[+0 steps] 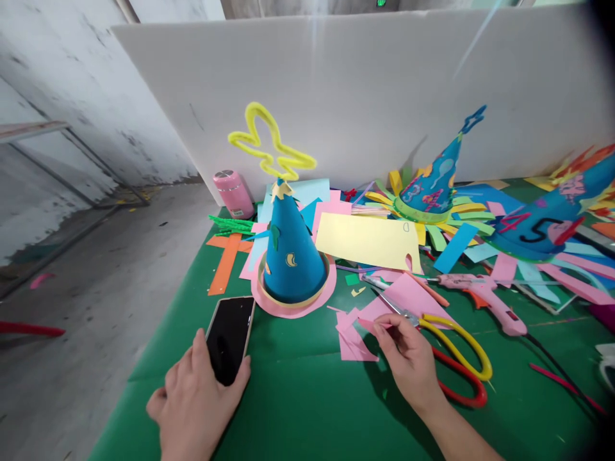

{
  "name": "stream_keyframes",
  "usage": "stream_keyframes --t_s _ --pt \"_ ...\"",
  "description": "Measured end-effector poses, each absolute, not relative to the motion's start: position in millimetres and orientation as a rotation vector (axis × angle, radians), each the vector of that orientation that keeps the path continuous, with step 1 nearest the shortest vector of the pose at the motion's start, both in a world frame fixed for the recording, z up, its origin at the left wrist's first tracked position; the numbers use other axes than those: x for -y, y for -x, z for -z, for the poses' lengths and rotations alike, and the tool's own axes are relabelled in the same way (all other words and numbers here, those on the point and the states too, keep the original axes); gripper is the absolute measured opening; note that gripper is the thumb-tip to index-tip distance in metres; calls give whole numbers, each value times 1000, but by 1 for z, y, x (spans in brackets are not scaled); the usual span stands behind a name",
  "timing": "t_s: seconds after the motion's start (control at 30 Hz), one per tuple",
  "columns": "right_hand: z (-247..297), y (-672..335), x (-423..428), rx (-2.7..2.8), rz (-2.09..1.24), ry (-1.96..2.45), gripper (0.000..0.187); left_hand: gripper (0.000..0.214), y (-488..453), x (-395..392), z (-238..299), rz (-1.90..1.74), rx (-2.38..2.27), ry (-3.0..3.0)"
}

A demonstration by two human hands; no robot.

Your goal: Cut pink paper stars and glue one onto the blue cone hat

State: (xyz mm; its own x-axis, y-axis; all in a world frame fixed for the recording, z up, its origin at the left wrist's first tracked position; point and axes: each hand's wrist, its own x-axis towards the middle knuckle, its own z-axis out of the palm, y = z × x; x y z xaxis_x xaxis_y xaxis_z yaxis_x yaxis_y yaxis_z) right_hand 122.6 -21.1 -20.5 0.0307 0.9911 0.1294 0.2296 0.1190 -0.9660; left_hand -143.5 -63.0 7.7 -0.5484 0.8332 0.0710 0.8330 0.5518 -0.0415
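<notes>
My left hand [202, 397] grips the lower end of a black-screened phone [232, 333], thumb on its right edge and fingers along its left. Between the thumb and fingertips of my right hand [408, 358] is a small piece of pink paper [369, 324]. Cut pink scraps [353, 342] lie just left of that hand. Beside its wrist rest scissors [459, 339] with one yellow and one red handle loop. Beyond the phone stands a blue cone party hat [293, 256] with a pink brim, a small yellow cut-out and a yellow pipe-cleaner shape on top.
A pink glue gun [485, 291] lies at right, its cord trailing towards the front. Two more decorated hats [435, 182] stand among paper strips. A yellow sheet [368, 240], a pink bottle [234, 194] and orange strips [225, 266] are on the green table. A white board [365, 83] backs it.
</notes>
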Motion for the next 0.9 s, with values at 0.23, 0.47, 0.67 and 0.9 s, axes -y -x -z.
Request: stream_keyframes --t_s 0.23,0.47,0.67,0.9 --pt "18 -125 22 1405 -942 1313 13 71 141 46 -16 23 2679 1541" --pt "20 -125 21 1399 -947 1312 10 68 140 33 -19 39 2662 1557" --pt "21 -124 21 1398 -935 1324 12 71 139 30 -19 57 2655 1535" --pt "21 -124 20 1407 -940 1333 13 73 142 34 -19 74 2623 1569"
